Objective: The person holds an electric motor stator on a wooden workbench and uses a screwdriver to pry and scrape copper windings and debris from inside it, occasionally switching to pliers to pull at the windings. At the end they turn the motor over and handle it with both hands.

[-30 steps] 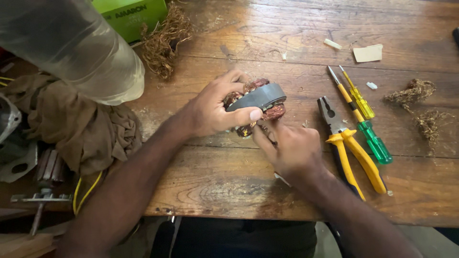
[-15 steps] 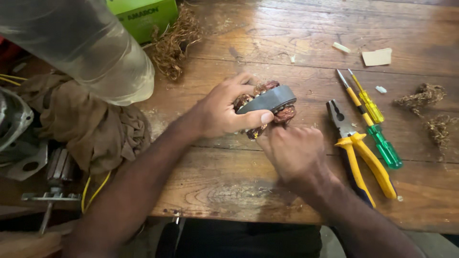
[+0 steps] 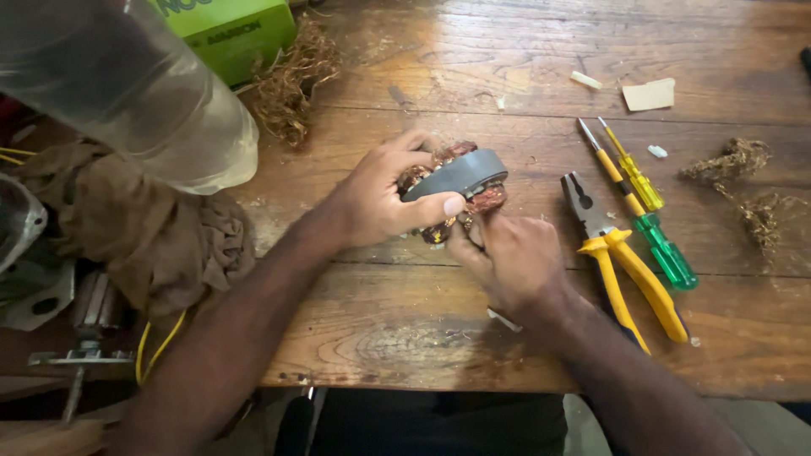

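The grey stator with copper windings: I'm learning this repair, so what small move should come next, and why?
Probably keep the left hand clamped on the grey stator while the right hand works at its lower edge. Both hands are already on it and the yellow-handled pliers lie untouched beside them.

At the middle of the wooden workbench [image 3: 405, 338] a wound motor stator [image 3: 456, 187] sits gripped between the left hand [image 3: 376, 198] on its left and the right hand [image 3: 507, 257] just near of it. Right of the hands lie pliers [image 3: 621, 257], with two screwdrivers [image 3: 642, 203] beside them further right. A plastic bottle [image 3: 127, 93] lies far left, over a rag [image 3: 144, 228]. Behind it stands a box [image 3: 232, 34], a wire tangle [image 3: 291, 80] to its right.
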{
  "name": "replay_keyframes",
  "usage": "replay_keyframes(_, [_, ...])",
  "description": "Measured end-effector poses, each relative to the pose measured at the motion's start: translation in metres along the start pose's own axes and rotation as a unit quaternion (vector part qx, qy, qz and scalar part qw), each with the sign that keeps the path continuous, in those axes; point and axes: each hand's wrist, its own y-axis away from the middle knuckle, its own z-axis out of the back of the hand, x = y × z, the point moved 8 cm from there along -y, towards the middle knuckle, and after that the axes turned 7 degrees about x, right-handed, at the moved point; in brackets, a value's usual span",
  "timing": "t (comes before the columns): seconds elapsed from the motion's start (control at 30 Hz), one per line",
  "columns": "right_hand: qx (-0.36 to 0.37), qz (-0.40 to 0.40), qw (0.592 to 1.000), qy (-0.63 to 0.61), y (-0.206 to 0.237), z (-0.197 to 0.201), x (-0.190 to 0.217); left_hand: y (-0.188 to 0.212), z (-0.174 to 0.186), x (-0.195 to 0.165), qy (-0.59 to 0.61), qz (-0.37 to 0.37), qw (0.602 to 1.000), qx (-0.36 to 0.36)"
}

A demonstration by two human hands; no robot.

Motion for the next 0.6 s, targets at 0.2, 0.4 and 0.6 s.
replay_keyframes(0.2, [0.000, -0.068, 0.996, 0.065, 0.001, -0.005, -0.010, 0.001, -0.001, 0.003, 0.004, 0.011, 1.000, 0.001])
replay_keyframes(0.4, [-0.137, 0.008, 0.984, 0.111, 0.006, 0.008, 0.007, 0.001, -0.005, 0.000, 0.011, 0.008, 1.000, 0.010])
replay_keyframes(0.6, [-0.060, -0.047, 0.993, 0.093, 0.002, -0.005, -0.004, 0.000, -0.006, -0.002, 0.113, 0.011, 0.993, 0.023])
